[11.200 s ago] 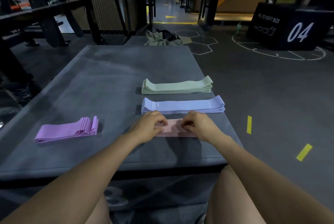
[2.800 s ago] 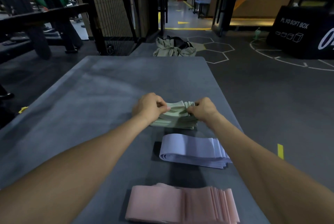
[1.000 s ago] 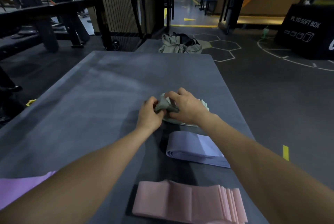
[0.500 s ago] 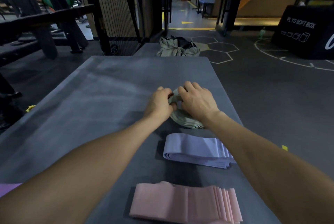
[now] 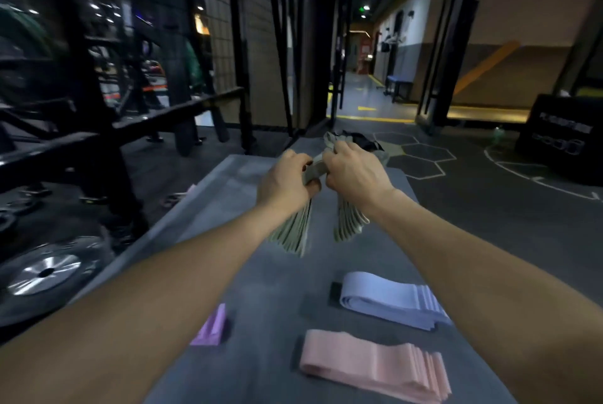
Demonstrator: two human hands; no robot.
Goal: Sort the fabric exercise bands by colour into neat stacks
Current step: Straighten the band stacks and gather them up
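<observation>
We find the left hand and right hand raised side by side above the mat, both clenched on the green bands. The bundle is draped across the two fists, its folded ends hanging below each one, clear of the mat. On the mat near us we note the lilac stack, the pink stack in front of it, and the purple stack to the left, partly hidden by the left forearm.
</observation>
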